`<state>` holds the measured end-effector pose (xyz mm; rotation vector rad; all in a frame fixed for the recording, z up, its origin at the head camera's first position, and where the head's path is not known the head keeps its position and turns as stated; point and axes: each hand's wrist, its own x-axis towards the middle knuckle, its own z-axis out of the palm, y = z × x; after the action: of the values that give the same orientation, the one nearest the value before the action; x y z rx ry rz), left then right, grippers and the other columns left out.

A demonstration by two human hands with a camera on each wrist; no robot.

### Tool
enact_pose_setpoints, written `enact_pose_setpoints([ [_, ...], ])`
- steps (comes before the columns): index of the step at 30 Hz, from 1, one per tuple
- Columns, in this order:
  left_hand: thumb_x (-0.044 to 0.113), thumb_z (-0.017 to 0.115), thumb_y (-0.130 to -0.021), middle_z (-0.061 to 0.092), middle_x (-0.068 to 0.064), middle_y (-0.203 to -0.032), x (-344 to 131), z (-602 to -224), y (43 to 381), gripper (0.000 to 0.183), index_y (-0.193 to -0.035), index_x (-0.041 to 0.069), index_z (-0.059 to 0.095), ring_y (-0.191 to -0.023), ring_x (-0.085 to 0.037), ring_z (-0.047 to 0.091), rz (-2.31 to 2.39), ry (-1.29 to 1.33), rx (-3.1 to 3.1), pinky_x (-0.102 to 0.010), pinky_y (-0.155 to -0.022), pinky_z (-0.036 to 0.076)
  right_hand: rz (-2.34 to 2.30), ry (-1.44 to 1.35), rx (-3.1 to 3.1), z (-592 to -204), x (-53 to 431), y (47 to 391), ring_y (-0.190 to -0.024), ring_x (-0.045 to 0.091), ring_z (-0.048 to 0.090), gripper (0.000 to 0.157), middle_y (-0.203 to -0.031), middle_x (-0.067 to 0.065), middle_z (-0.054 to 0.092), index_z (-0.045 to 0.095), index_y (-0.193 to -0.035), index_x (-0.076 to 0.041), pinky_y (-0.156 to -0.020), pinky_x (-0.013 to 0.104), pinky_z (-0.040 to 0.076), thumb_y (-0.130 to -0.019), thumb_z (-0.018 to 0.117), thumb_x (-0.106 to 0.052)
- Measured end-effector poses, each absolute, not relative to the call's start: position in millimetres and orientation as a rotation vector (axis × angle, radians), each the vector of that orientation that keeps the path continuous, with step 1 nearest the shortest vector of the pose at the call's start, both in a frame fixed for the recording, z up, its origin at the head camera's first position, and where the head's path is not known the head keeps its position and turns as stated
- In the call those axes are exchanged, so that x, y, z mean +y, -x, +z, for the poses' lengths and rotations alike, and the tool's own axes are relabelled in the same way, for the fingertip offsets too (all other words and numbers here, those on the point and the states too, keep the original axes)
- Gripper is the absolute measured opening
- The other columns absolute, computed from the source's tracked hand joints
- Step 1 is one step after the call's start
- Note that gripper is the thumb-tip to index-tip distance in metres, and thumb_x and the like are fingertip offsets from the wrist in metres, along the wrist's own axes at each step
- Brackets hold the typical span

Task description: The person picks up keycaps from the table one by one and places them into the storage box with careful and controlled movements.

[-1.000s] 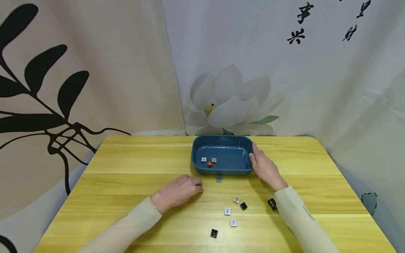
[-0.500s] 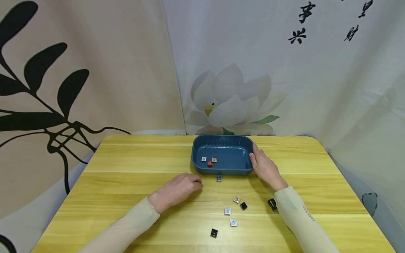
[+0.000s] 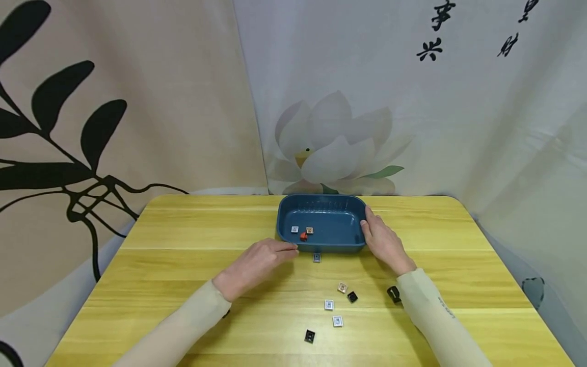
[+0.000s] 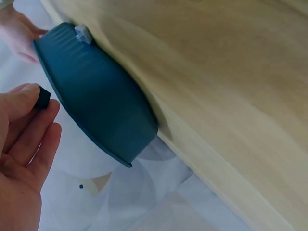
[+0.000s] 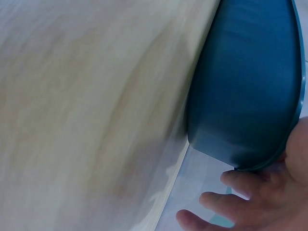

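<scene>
My left hand [image 3: 259, 262] pinches a small dark keycap [image 4: 43, 97] between thumb and fingers, close over the front-left rim of a blue rectangular tray [image 3: 339, 248]. My right hand [image 3: 387, 244] grips the tray's right end, thumb at the rim and fingers along the outside. Inside the tray lie a white keycap [image 3: 295, 229], a beige keycap [image 3: 310, 231] and a small red piece [image 3: 303, 236]. A grey keycap [image 3: 317, 258] sits right by the tray's front wall; its cross-shaped stem shows in the left wrist view.
Several loose keycaps lie on the wooden table [image 3: 183, 224]: a beige one [image 3: 342, 288], black ones [image 3: 310, 336] and white ones [image 3: 337, 321]. A larger black piece [image 3: 394, 294] lies beside the right sleeve. Behind the table hangs a printed curtain [image 3: 206, 102].
My left hand has lifted from the table and moved up and slightly right to the tray's front rim. A dark piece now shows beside the left cuff. The right hand stays on the tray.
</scene>
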<state>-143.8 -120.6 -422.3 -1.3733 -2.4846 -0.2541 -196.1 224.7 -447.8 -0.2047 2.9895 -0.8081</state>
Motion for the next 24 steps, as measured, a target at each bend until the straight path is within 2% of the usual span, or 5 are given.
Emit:
enact_pose_setpoints([
  [18,-0.014,0.077,-0.084,0.072,-0.009,-0.129,-98.6,-416.3,180.7,0.044,-0.123,0.007,0.076,-0.111,-0.023,0.072,-0.325,1.172,-2.518,-0.035,-0.089,0.059,-0.813,0.204,2.990,-447.6,224.1,196.7,-0.151,0.049,0.024,0.060,-0.165,0.027,0.025,0.015,-0.164,0.000,-0.116,0.067,0.027,-0.114,0.032,-0.028],
  [24,-0.009,0.075,-0.089,0.074,-0.007,-0.125,-92.3,-418.8,189.5,0.035,-0.120,0.007,0.078,-0.112,-0.022,0.072,-0.342,1.156,-2.552,-0.033,-0.091,0.058,-0.814,0.202,2.986,-447.4,224.6,196.6,-0.151,0.050,0.024,0.060,-0.165,0.027,0.025,0.015,-0.165,0.000,-0.115,0.067,0.027,-0.114,0.032,-0.028],
])
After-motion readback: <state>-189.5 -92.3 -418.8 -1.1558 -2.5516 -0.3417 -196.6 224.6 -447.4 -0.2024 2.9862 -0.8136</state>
